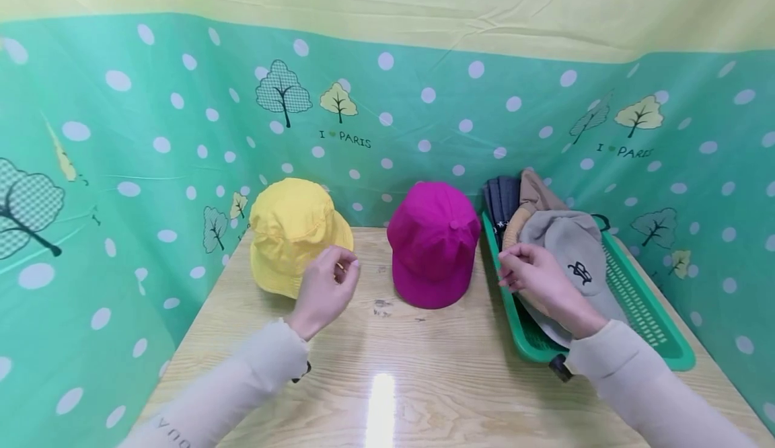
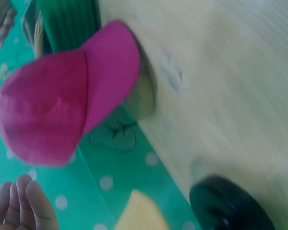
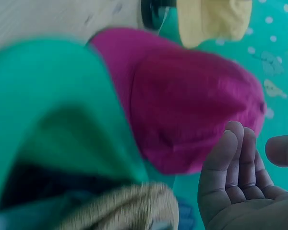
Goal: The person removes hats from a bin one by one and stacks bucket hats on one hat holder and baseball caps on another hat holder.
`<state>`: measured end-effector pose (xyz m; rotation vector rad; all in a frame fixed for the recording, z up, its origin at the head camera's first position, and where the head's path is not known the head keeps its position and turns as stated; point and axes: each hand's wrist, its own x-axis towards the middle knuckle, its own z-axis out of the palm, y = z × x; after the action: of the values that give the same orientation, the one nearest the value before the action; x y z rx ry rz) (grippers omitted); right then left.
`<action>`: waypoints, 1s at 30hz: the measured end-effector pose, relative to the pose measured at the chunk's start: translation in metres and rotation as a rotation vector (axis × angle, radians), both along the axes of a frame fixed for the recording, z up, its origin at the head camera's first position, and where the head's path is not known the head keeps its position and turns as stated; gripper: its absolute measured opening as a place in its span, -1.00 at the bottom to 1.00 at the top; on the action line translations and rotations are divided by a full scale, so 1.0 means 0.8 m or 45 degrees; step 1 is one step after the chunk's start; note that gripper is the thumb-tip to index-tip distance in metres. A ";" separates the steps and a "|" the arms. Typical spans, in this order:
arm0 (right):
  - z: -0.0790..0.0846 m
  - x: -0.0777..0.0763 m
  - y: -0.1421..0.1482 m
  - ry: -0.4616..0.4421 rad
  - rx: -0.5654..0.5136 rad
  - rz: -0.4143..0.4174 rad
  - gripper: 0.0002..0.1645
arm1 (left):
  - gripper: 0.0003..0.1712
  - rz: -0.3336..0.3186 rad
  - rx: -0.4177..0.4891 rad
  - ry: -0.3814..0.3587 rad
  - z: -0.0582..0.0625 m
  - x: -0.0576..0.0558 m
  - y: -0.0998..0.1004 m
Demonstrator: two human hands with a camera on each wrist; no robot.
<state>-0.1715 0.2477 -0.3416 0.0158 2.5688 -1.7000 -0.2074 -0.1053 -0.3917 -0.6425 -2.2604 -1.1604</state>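
My left hand point(image 1: 323, 290) hovers in front of the yellow hat point(image 1: 284, 216), its fingers loosely bent and holding nothing. Between both hands, a magenta cap point(image 1: 432, 233) stands on the table with its brim facing me. In the left wrist view something pale shows under that brim. Above the near left part of a green basket point(image 1: 660, 330) is my right hand point(image 1: 545, 280), also holding nothing; the right wrist view shows its fingers point(image 3: 233, 163) and thumb apart. A grey cap point(image 1: 560, 239) with a black letter lies in the basket, partly hidden by this hand.
Behind the grey cap, the basket also holds a dark folded item point(image 1: 502, 199) and a brown cloth item point(image 1: 537, 192). A patterned green curtain point(image 1: 424, 132) closes off the back and sides. The wooden table point(image 1: 436, 381) reflects a bright light near me.
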 end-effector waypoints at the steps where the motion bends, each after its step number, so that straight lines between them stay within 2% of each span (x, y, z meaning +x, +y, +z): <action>1: 0.001 0.000 0.005 0.009 0.024 -0.007 -0.63 | -0.97 -0.016 -0.010 0.001 -0.002 0.001 0.006; 5: 0.005 -0.001 0.026 0.055 0.153 -0.037 -0.58 | -0.97 -0.060 -0.039 -0.009 -0.011 0.005 0.031; 11: 0.005 -0.008 0.058 0.107 0.261 -0.054 -0.58 | -0.94 -0.135 -0.075 -0.126 -0.020 0.010 0.069; 17: 0.004 -0.013 0.085 0.117 0.384 -0.086 -0.56 | -0.92 -0.223 -0.161 -0.238 -0.020 0.015 0.109; 21: 0.005 -0.015 0.095 0.112 0.511 -0.116 -0.55 | -0.87 -0.284 -0.204 -0.347 -0.021 0.022 0.137; 25: 0.007 -0.018 0.100 0.143 0.662 -0.134 -0.56 | -0.84 -0.330 -0.242 -0.415 -0.025 0.031 0.164; 30: 0.006 -0.024 0.102 0.174 0.764 -0.132 -0.58 | -0.79 -0.380 -0.208 -0.515 -0.031 0.040 0.194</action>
<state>-0.1903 0.3291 -0.3367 0.0631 3.1229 -0.9160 -0.1753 0.0502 -0.4164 -0.9006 -2.6881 -1.3547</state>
